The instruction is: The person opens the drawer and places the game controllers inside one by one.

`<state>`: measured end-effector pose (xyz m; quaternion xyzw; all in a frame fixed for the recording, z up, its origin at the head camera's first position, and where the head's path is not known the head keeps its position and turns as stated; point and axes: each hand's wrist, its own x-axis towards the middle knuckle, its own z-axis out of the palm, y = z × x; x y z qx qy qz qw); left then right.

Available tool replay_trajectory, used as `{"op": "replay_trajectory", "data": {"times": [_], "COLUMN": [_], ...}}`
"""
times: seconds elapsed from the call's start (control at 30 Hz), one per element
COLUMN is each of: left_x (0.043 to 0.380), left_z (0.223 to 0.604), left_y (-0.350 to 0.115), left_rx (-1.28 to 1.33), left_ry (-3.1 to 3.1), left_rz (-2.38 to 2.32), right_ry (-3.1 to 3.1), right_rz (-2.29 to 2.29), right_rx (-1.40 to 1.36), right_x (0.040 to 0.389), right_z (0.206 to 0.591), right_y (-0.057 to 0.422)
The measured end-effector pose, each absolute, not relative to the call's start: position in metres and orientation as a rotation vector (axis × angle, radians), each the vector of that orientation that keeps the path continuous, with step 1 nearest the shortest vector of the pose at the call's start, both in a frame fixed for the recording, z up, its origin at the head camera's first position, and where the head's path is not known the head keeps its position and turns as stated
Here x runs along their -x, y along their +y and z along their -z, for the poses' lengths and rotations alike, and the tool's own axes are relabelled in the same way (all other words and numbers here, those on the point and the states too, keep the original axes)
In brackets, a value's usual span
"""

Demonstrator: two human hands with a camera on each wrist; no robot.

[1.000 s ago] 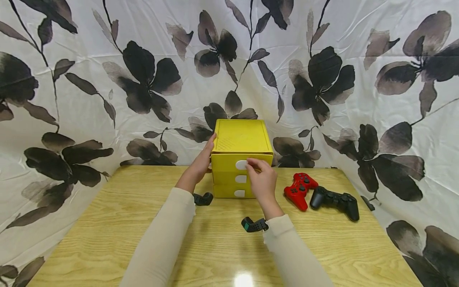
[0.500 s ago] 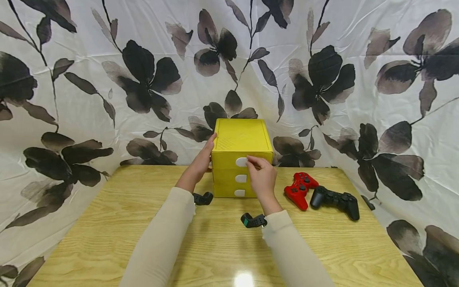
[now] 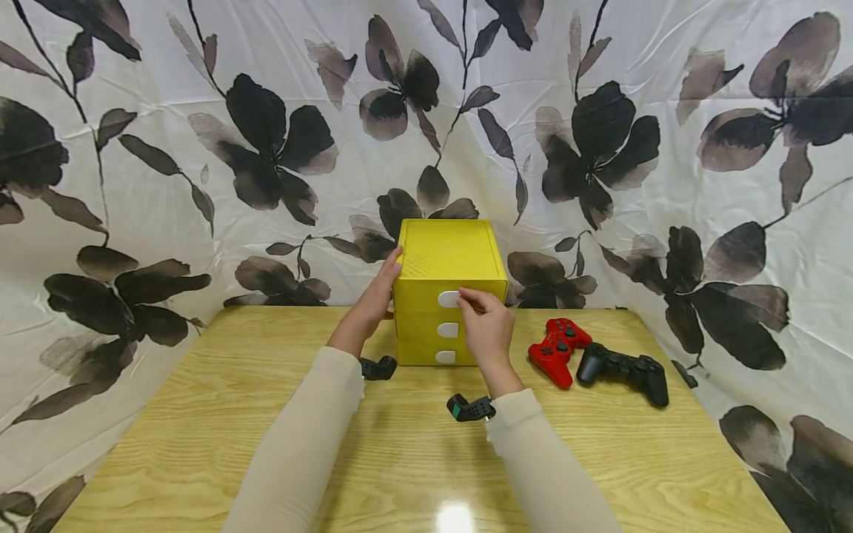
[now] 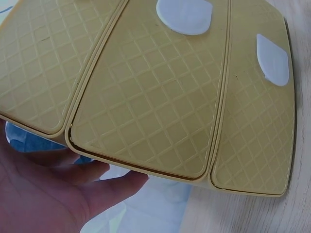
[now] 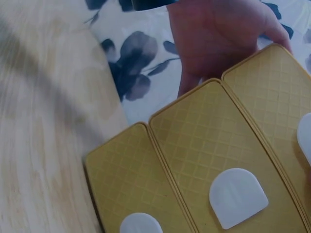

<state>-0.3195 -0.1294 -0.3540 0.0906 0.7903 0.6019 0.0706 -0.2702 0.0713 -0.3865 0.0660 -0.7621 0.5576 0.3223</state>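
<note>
A small yellow drawer box [image 3: 453, 248] stands on the table, its three drawer fronts facing me. Each front carries a white pull tab; in the head view the top tab [image 3: 447, 299] has my right hand [image 3: 492, 333] at its right edge, thumb and forefinger pinching it. My left hand [image 3: 370, 305] lies along the box's left side with its fingers extended. In the left wrist view, the fingers of that left hand [image 4: 53, 194] reach behind the edge of the waffle-patterned fronts. The middle tab [image 5: 238, 196] shows in the right wrist view. All three drawers sit flush.
To the right of the box lie a red game controller [image 3: 558, 352] and a black game controller [image 3: 623, 374], close together. A white floral cloth [image 3: 266, 44] hangs behind and on both sides of the wooden table [image 3: 253, 385].
The top drawer, slightly out with a dark gap above it a second ago, has gone fully in. My right hand moved slightly forward with its tab; my left hand stayed on the box's side.
</note>
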Motion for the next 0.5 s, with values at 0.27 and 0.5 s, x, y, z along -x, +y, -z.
{"op": "replay_trajectory", "data": {"times": [0.27, 0.5], "left_x": [0.322, 0.325], "left_z": [0.355, 0.355], "left_y": [-0.127, -0.127], "left_rx": [-0.252, -0.235], "left_ry": [2.339, 2.341], "left_rz": [-1.85, -1.827], "right_ry": [-1.993, -1.992], "right_rz": [-1.483, -1.594], "right_rx": [-0.16, -0.127], "right_x": [0.269, 0.27], "right_z": [0.389, 0.398], "right_y": [0.072, 0.076]}}
